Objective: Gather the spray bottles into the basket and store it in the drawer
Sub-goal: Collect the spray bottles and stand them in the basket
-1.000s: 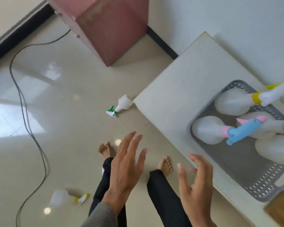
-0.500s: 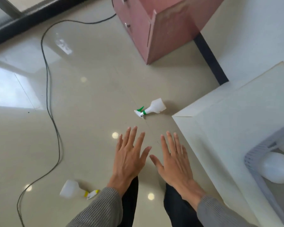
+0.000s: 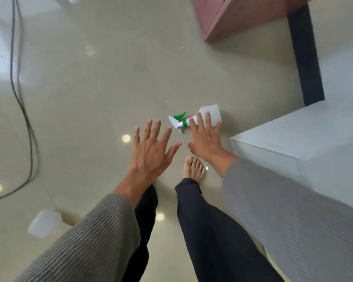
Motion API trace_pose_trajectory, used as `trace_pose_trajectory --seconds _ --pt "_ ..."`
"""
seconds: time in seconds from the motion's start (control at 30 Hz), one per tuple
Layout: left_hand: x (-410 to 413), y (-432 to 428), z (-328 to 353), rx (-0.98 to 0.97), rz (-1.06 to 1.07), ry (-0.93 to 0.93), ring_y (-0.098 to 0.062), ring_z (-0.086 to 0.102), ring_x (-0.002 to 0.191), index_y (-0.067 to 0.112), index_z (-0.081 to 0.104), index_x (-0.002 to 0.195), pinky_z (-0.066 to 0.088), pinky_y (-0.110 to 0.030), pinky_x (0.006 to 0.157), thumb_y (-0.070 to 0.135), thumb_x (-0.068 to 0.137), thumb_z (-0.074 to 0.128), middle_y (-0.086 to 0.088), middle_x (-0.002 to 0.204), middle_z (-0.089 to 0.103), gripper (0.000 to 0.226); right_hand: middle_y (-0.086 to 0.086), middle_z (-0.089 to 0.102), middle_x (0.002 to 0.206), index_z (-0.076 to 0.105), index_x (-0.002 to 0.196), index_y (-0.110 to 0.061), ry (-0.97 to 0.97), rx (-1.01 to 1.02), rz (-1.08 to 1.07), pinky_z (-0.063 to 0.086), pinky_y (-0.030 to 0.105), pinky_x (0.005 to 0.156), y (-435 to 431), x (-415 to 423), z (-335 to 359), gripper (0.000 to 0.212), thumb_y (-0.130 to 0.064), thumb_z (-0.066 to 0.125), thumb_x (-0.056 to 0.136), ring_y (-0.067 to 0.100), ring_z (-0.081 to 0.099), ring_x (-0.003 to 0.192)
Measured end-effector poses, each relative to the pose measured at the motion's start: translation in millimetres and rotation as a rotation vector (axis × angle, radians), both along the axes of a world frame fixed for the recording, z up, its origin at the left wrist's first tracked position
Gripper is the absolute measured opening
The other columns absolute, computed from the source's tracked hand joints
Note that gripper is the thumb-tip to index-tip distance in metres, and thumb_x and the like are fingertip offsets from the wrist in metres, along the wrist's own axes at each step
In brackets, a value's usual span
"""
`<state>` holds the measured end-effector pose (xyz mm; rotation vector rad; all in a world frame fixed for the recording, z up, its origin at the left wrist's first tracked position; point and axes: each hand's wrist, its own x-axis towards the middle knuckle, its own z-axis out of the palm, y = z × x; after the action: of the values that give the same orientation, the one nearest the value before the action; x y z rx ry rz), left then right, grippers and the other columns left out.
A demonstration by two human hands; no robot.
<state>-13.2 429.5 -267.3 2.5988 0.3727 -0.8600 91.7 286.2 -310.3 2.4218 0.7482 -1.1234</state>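
Observation:
A white spray bottle with a green trigger (image 3: 211, 113) lies on its side on the floor beside the white cabinet. My right hand (image 3: 206, 139) hovers over it with fingers spread and straight, the fingertips overlapping its body. Left of it, my left hand (image 3: 153, 151) is spread open above the floor and holds nothing. A second white bottle (image 3: 44, 222) lies on the floor at the lower left, partly hidden by my left sleeve. The basket is out of view.
The white cabinet (image 3: 314, 143) fills the right side. A reddish-brown cabinet (image 3: 228, 15) stands at the top by a dark baseboard. A black cable (image 3: 18, 82) runs down the floor on the left. My bare foot (image 3: 193, 167) stands below my right hand.
The view has swung down and left, so the basket has left the frame. Both hands have moved forward, and my right hand has come over the green-trigger bottle.

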Motion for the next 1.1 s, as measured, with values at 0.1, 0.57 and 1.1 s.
trace_pose_trajectory --seconds 0.1,0.57,1.1 --pt "7 -8 -45 -0.048 0.077 -0.026 -0.028 0.014 0.152 0.027 0.037 0.149 0.009 -0.052 0.122 0.059 0.098 0.018 -0.007 0.162 0.025 0.062 0.012 -0.003 0.167 0.012 0.157 -0.019 -0.03 -0.035 -0.042 0.014 0.07 0.116 6 23 -47 0.081 -0.027 0.058 0.091 0.046 -0.009 0.151" --pt "5 5 -78 -0.138 0.12 0.031 -0.027 0.032 0.144 0.025 0.045 0.144 0.03 -0.046 0.115 0.049 0.102 0.034 -0.006 0.155 0.04 0.05 0.011 0.03 0.146 0.04 0.142 -0.029 0.066 0.075 -0.461 0.045 0.047 0.096 -24 38 -85 0.06 -0.027 0.066 0.088 0.043 0.035 0.127" --pt "15 -7 195 -0.748 0.148 -0.269 -0.003 0.057 0.121 0.028 0.05 0.14 0.054 -0.034 0.096 0.062 0.075 0.071 0.018 0.134 0.058 0.077 -0.009 0.044 0.144 0.037 0.146 -0.035 0.25 0.985 -1.282 0.048 0.036 0.106 -32 -58 255 0.069 -0.037 0.072 0.087 0.008 0.048 0.129"
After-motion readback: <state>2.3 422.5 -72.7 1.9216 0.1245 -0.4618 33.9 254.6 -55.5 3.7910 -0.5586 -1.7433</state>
